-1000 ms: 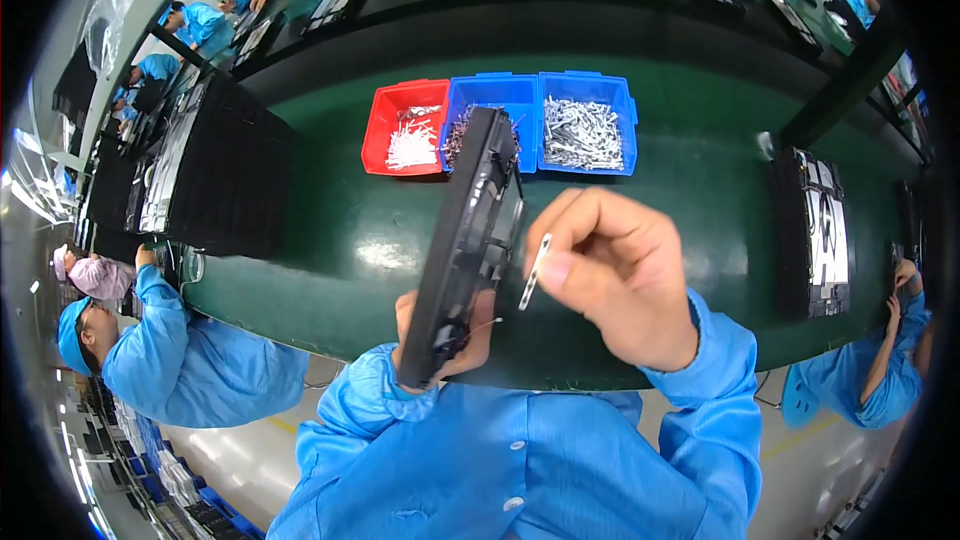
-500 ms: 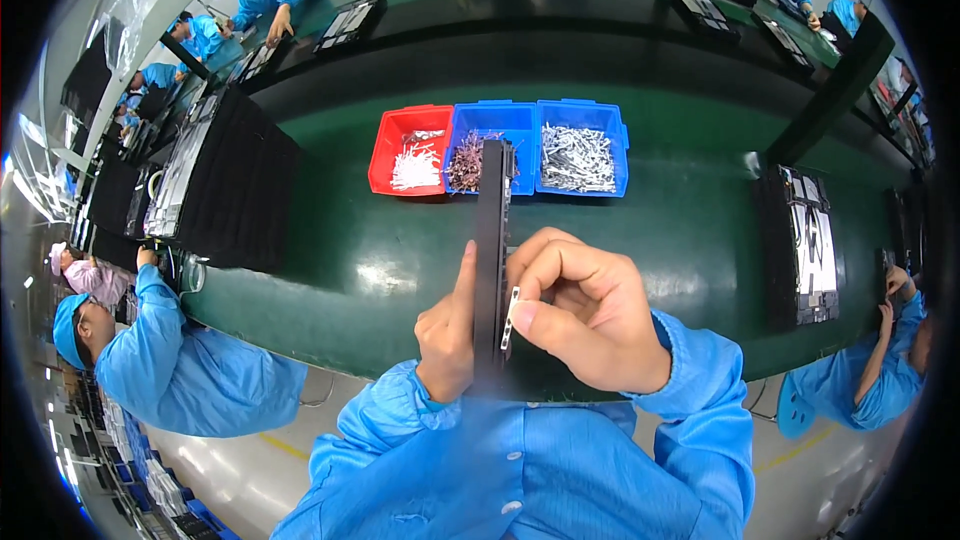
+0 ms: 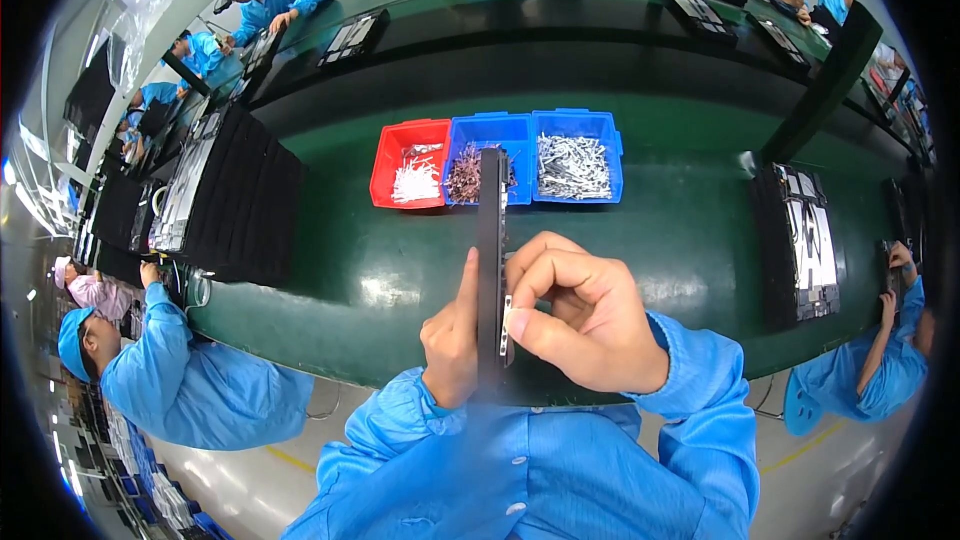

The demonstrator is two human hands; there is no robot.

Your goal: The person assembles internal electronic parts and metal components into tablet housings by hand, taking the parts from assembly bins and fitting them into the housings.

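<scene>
A flat black device (image 3: 489, 260) stands on edge in front of me, seen almost edge-on, with small parts along its right face. My left hand (image 3: 451, 348) holds it from the left, the index finger pointing up along its side; the other fingers are partly hidden. Between thumb and fingertips, my right hand (image 3: 585, 315) pinches a small whitish strip with dark holes (image 3: 505, 328) close against the device's right face. Whether the strip touches it I cannot tell. Behind the device's top edge sits a blue bin of brownish small parts (image 3: 467, 175), partly covered.
Beside that bin stand a red bin of white pieces (image 3: 383, 180) and a blue bin of silvery pieces (image 3: 575, 168). At left is a stack of black devices (image 3: 240, 200); another device (image 3: 812, 240) lies at right. Co-workers in blue (image 3: 205, 380) sit around the green table (image 3: 680, 240).
The strip in my right hand has come slightly left, nearer the device's face, and stands more upright. The view has shifted a little, and the far bins appear slightly lower.
</scene>
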